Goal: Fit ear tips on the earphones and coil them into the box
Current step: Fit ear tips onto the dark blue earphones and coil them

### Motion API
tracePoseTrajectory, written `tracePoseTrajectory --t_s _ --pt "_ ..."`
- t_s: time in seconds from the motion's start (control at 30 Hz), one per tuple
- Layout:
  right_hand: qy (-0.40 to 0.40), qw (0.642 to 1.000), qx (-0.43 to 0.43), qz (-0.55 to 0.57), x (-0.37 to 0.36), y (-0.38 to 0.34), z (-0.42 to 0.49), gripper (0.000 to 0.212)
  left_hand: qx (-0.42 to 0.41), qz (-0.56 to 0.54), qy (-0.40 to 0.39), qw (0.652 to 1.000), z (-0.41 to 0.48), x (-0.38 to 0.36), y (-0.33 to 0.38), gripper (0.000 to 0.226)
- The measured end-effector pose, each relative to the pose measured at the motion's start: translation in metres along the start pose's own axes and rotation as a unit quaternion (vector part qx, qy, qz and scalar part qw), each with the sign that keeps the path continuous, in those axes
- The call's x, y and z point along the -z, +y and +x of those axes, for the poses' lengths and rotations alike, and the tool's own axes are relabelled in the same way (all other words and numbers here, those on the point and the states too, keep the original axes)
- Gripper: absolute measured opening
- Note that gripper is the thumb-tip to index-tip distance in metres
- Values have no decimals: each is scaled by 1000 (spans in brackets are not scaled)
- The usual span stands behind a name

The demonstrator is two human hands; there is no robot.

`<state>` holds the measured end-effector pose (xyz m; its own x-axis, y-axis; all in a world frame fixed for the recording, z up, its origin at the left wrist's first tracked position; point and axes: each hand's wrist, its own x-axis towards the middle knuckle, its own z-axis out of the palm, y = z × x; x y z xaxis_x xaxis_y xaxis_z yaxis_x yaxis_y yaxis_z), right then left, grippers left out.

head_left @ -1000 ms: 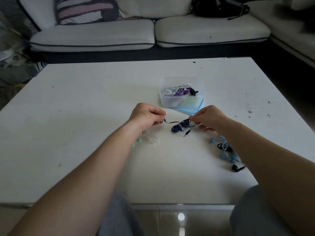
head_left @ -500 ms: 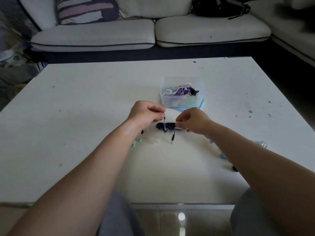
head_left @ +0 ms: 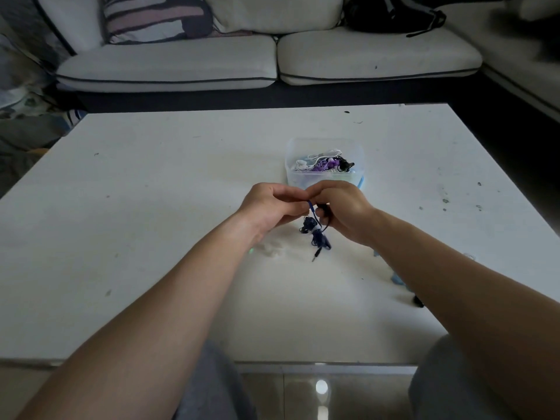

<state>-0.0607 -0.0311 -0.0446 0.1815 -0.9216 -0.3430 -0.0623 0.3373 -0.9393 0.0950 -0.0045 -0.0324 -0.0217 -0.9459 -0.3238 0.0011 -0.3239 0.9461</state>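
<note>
Two hands [head_left: 269,207] [head_left: 344,209], one box [head_left: 318,178], one navy earphones [head_left: 316,236]

A white table [head_left: 151,237] is carrying a clear box [head_left: 324,178] at one o'clock from its middle, sitting on a blue lid [head_left: 362,184]. What look like pale ear tips [head_left: 272,249] are lying near the middle. Pale blue earphones [head_left: 395,279] and a black piece [head_left: 418,301] are lying at four o'clock, half hidden behind a forearm.

A home living room: cushioned sofa [head_left: 212,65] behind a low white table [head_left: 151,207].
</note>
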Motion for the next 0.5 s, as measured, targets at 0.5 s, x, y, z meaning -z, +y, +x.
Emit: tracePoseTrajectory --t_s 0.5 --pt "-73 996 26 -33 -8 -1 -5 28 2 -19 37 999 2 12 6 16"
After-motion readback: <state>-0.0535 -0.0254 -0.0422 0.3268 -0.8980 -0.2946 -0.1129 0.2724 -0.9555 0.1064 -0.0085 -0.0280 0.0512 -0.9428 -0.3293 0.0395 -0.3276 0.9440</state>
